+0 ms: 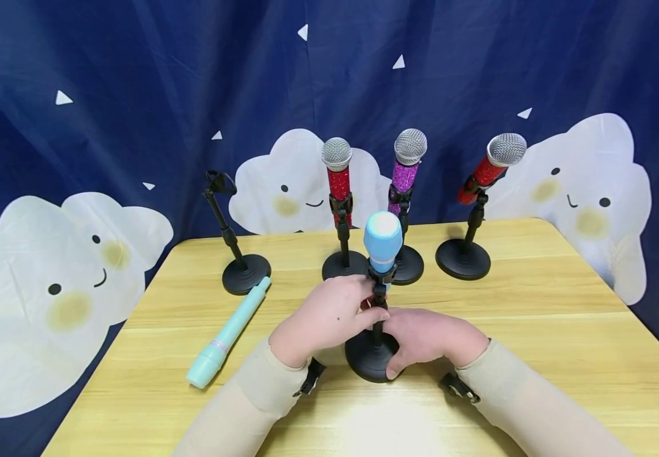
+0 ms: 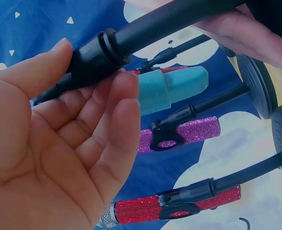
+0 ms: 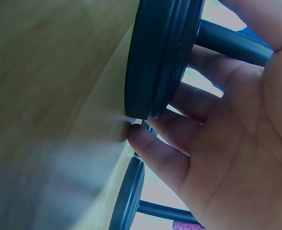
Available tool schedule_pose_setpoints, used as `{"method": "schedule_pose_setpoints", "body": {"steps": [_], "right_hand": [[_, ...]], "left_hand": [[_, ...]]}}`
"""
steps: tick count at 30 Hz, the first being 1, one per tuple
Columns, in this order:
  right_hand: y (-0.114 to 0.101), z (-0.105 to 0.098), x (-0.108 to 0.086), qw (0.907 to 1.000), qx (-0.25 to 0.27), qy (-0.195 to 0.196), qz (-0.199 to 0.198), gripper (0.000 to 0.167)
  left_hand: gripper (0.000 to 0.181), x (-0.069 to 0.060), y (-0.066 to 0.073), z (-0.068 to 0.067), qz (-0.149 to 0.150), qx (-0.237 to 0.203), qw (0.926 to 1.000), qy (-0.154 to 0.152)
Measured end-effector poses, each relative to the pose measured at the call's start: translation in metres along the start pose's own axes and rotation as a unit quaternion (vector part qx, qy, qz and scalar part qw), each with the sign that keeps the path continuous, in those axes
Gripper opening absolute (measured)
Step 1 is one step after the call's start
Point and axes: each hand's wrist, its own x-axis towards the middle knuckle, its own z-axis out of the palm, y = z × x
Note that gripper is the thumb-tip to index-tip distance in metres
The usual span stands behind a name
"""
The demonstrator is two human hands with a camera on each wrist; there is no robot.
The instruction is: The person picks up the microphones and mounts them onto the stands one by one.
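Note:
A blue microphone [image 1: 383, 244] sits head up in the clip of a black microphone stand [image 1: 366, 360] at the middle front of the table. My left hand [image 1: 329, 314] pinches this stand's collar [image 2: 95, 57] between thumb and fingers, just under the clip. Low on the same stand, my right hand [image 1: 432, 336] holds the round base [image 3: 162, 52], its thumb lying on the base's top edge. In the right wrist view, the fingers curve behind the base and pole. The left wrist view shows the blue microphone's lower end [image 2: 179, 86] behind the left fingers.
Behind stand a red glittery microphone [image 1: 339, 181], a purple one [image 1: 404, 174] and a tilted red one [image 1: 488, 171], each on a black stand. At left, a mint-green microphone [image 1: 229, 333] lies on the wooden table [image 1: 563, 343] near a stand with an empty clip [image 1: 228, 235].

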Motion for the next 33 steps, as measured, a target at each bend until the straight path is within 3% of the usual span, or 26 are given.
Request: {"method": "schedule_pose_setpoints", "body": {"steps": [9,13,17,20,23,27,33], "right_hand": [[-0.0005,0.0003,0.0017,0.9997,0.004,-0.011,0.020,0.041],[0.0004,0.0003,0.0019,0.9999,0.009,-0.007,0.009,0.046],[0.0020,0.0006,0.0014,0.9998,0.011,0.002,-0.014,0.060],[0.0026,0.0012,-0.0002,0.9997,0.008,0.007,-0.021,0.072],[0.0019,0.0018,-0.0008,0.9999,0.002,0.008,-0.014,0.076],[0.0023,0.0015,0.0007,0.9999,-0.001,0.003,-0.009,0.073],[0.0040,0.0010,0.0014,0.9995,0.014,0.004,-0.029,0.065]], "left_hand": [[0.033,0.0008,0.0025,-0.0012,-0.065,0.017,0.9974,0.024],[0.031,0.0007,0.0013,-0.0023,-0.052,0.022,0.9983,0.012],[0.017,0.0010,-0.0030,-0.0034,-0.036,-0.032,0.9985,-0.025],[0.016,0.0024,-0.0058,-0.0026,-0.049,-0.068,0.9955,-0.043],[0.022,0.0037,-0.0054,-0.0008,-0.067,-0.057,0.9955,-0.034],[0.025,0.0037,-0.0044,0.0003,-0.058,-0.029,0.9976,-0.025],[0.018,0.0028,-0.0074,-0.0018,-0.036,-0.067,0.9942,-0.076]]}}
